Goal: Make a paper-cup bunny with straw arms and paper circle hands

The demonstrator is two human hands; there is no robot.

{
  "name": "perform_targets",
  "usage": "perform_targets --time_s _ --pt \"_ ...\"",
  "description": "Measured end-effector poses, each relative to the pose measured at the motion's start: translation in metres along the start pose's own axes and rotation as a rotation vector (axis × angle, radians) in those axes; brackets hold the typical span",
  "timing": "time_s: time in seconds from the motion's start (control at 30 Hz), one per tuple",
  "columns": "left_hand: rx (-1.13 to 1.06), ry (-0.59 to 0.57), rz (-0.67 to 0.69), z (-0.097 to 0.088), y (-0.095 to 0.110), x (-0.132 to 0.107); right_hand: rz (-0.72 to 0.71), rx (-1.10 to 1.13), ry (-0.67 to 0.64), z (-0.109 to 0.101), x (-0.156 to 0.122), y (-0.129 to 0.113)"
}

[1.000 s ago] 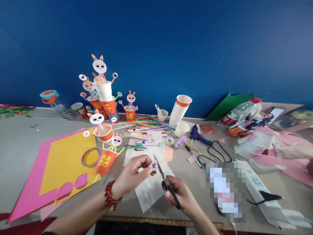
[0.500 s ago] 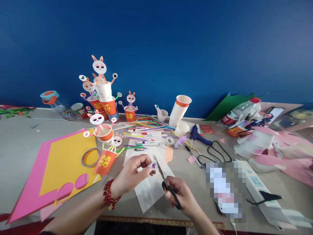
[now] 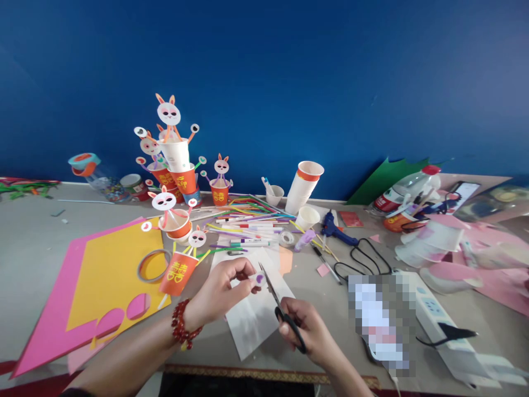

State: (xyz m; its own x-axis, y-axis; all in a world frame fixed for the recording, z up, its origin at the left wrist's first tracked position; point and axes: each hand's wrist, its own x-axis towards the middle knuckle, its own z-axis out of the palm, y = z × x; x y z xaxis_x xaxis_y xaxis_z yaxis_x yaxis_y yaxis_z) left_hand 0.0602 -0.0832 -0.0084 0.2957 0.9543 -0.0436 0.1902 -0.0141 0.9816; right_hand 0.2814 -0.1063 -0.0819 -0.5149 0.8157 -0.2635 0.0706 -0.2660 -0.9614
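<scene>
Between the thumb and fingers of my left hand (image 3: 223, 289) is a small white paper piece (image 3: 258, 279) with a purple mark on it. My right hand (image 3: 303, 328) grips black-handled scissors (image 3: 278, 300), their blades pointing up and away beside the paper piece's right edge. Whether the blades touch the paper I cannot tell. Below both hands lies a white paper sheet (image 3: 252, 325). Left of my left hand, a red paper cup (image 3: 178, 274) with a paper rabbit head (image 3: 197, 239) leans over.
Several more rabbit cups, one stack (image 3: 183, 179) among them, stand at the back left. A tape roll (image 3: 142, 270) rests on yellow card (image 3: 111, 275). Behind the sheet are markers (image 3: 250, 242); to the right are a blue glue gun (image 3: 334, 229) and a power strip (image 3: 440, 325).
My left hand and the paper piece have shifted very slightly, the purple mark now turned more toward me. The scissors have barely moved.
</scene>
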Motion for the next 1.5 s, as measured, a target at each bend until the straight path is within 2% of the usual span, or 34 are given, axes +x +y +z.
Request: perform_targets --time_s 1.5 --pt "0.009 0.028 0.036 -0.0081 -0.0009 0.0036 0.005 -0.053 0.005 -0.0075 -0.0001 0.0021"
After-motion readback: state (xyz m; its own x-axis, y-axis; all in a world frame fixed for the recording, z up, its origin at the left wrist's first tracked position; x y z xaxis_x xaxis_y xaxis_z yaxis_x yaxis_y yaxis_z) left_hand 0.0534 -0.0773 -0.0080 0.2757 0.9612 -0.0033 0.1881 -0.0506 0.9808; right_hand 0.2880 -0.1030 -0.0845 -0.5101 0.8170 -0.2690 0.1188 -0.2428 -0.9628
